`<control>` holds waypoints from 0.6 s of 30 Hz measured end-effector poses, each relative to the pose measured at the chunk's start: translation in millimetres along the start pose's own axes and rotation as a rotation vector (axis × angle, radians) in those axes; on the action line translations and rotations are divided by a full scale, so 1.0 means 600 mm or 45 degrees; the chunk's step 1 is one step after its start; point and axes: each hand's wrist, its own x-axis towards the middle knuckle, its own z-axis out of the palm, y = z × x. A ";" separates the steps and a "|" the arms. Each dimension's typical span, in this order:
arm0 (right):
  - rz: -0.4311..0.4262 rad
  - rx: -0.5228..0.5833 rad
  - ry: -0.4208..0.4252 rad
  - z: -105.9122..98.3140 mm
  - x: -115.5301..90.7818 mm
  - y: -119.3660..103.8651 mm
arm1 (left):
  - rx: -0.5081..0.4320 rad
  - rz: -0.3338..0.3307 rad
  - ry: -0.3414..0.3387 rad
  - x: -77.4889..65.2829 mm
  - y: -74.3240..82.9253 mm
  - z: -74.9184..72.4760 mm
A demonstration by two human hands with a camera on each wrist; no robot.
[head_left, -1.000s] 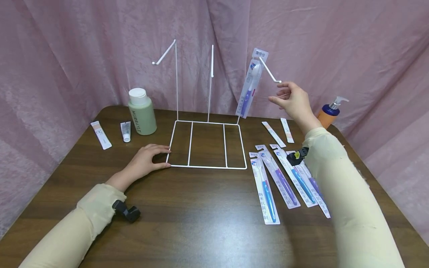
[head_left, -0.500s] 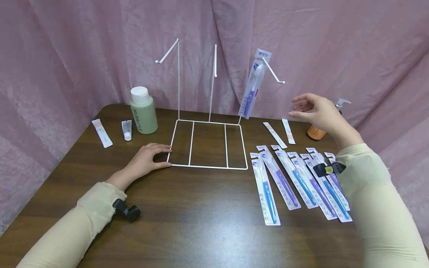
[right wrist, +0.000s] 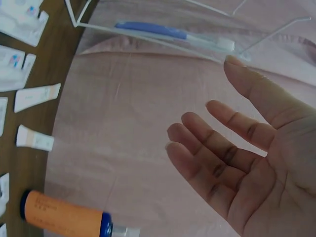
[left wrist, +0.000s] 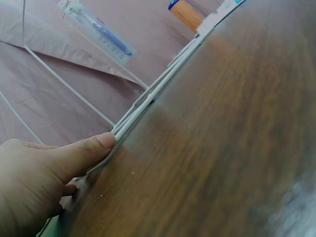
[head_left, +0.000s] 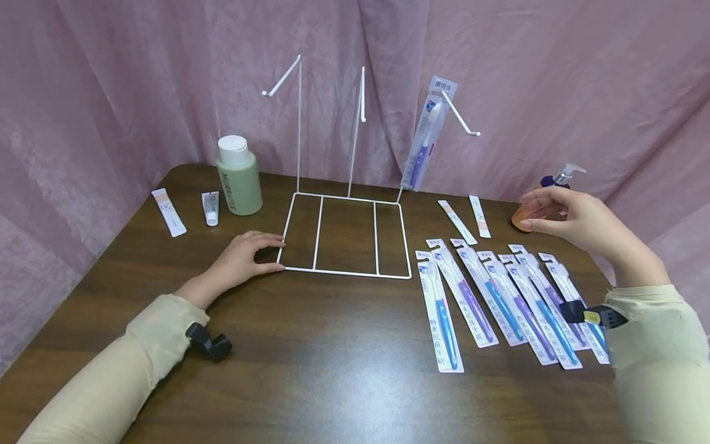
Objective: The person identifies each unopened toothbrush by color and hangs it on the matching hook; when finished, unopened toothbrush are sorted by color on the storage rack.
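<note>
A white wire display rack point(head_left: 344, 272) stands mid-table with three upright hooks. My left hand point(head_left: 235, 262) rests at its front left corner; thumb and fingertips touch the wire with a gap between them. In the left wrist view the thumb point(left wrist: 89, 153) lies against the front bar. A packaged purple toothbrush point(head_left: 424, 142) hangs from the right hook. My right hand point(head_left: 579, 219) holds nothing, raised over the right side in front of the orange pump bottle point(head_left: 521, 219), fingers loosely bent. Several packaged toothbrushes point(head_left: 440, 320) lie fanned below and left of it.
A green bottle with a white cap point(head_left: 240, 179) and a small tube point(head_left: 211, 208) stand left of the rack. One flat sachet point(head_left: 169, 213) lies at far left. Two more sachets, one nearer point(head_left: 457, 222) and one farther point(head_left: 479, 217), lie right of the rack. A pink curtain hangs behind.
My right hand has moved away from the right hook, rightward and down, uncovering more packaged toothbrushes. The left hand stays at the rack corner. The hung toothbrush remains on its hook.
</note>
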 end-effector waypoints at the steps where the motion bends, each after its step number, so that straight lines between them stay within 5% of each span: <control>1: -0.006 -0.015 0.004 -0.001 -0.006 0.005 | 0.003 0.000 0.000 0.000 0.000 0.000; 18: 0.003 -0.019 0.035 0.025 -0.089 0.117 | -0.006 -0.007 -0.004 0.001 0.002 -0.003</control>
